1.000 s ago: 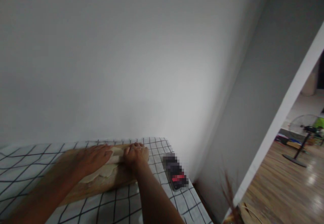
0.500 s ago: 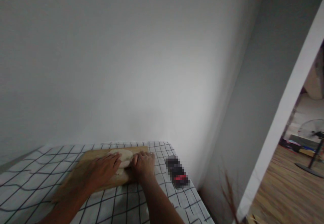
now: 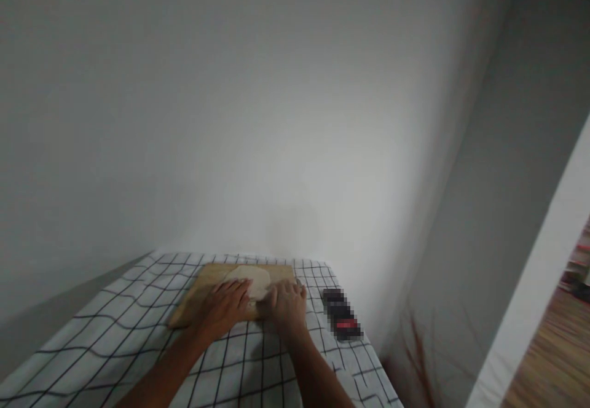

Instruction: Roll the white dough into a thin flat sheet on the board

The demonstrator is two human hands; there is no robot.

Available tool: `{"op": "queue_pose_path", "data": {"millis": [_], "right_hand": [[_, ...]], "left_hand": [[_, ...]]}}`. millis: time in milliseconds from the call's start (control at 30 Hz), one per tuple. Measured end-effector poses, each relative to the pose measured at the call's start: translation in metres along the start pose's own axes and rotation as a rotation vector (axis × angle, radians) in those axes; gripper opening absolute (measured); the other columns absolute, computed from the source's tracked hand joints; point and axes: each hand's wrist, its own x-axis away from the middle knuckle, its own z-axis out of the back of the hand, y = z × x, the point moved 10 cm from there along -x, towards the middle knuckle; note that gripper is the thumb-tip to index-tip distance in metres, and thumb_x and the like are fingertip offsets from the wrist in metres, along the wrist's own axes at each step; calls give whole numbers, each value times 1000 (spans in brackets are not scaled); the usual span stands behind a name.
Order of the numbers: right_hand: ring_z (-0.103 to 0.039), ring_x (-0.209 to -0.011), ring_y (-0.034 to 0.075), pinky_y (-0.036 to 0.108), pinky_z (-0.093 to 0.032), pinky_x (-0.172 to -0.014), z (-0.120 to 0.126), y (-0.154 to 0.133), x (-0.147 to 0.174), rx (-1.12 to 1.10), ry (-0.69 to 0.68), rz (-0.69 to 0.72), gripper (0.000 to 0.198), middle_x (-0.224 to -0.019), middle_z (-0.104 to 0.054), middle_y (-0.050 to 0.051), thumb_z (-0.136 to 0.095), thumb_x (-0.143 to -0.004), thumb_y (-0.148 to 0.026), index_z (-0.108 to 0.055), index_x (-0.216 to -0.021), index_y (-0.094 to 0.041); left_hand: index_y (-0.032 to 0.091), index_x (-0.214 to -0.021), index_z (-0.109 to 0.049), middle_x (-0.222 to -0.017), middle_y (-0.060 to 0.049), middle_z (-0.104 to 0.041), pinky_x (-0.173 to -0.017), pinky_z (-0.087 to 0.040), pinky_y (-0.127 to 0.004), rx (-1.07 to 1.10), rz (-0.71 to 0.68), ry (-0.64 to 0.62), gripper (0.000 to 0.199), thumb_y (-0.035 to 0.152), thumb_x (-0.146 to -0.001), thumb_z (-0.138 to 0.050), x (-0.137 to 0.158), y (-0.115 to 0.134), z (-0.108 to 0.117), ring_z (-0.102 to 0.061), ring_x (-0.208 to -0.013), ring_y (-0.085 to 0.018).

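Dough (image 3: 252, 278): flat pale piece on the board (image 3: 193, 303), toward its far edge, just beyond the 2 hands. Left hand (image 3: 228, 302): low over the board's near half, fingers extended. Right hand (image 3: 289, 303): at the board's right edge, fingers bent. Cannot tell whether either grips anything underneath. Checked cloth (image 3: 115, 328): broad stretch left of the board, narrower strip right, where a blurred dark object (image 3: 341, 314) lies by the table's right edge. Wall (image 3: 258, 119) bounds the far side.
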Motion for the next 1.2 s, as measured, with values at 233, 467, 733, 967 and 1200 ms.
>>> {"op": "queue_pose_path", "data": {"millis": [233, 467, 733, 967, 1200], "right_hand": [[-53, -132, 35, 57, -33, -112, 5, 1, 22, -4, -77, -56, 46, -148, -55, 20, -39, -107, -43, -57, -144, -22], [-52, -134, 32, 56, -30, -115, 8, 3, 11, -24, -91, -33, 44, -143, -60, 15, -34, -109, -40, -57, -143, -26], [-60, -127, 25, 48, -36, -110, -8, 6, -30, -85, -173, -14, 38, -136, -67, 8, -34, -109, -38, -65, -129, -29], [-62, -124, 25, 44, -41, -105, -23, 4, -61, -36, -185, 19, 38, -128, -71, 9, -33, -108, -31, -71, -114, -24], [-68, -113, 24, 36, -50, -89, -40, 3, -89, 15, -235, 85, 37, -122, -74, 8, -34, -108, -30, -67, -123, -27]], "left_hand": [[23, -130, -68, -130, -11, -73, -108, -44, -49, 40, 65, 20, 39, 26, -101, -43, 16, 18, 27, -65, -121, -28], [22, -138, -63, -137, -13, -68, -109, -42, -50, 24, 79, -14, 44, 35, -102, -42, 13, 17, 22, -61, -126, -31], [23, -128, -69, -133, -11, -71, -108, -43, -51, 10, 129, -68, 37, 32, -101, -46, -13, -3, 2, -63, -125, -30], [20, -118, -71, -127, -14, -73, -106, -45, -51, 3, 145, -73, 32, 31, -101, -46, -32, -17, -8, -64, -122, -32], [17, -112, -73, -118, -18, -74, -102, -48, -50, 91, 49, -70, 35, 26, -102, -40, -48, -39, -39, -67, -112, -29]]}}
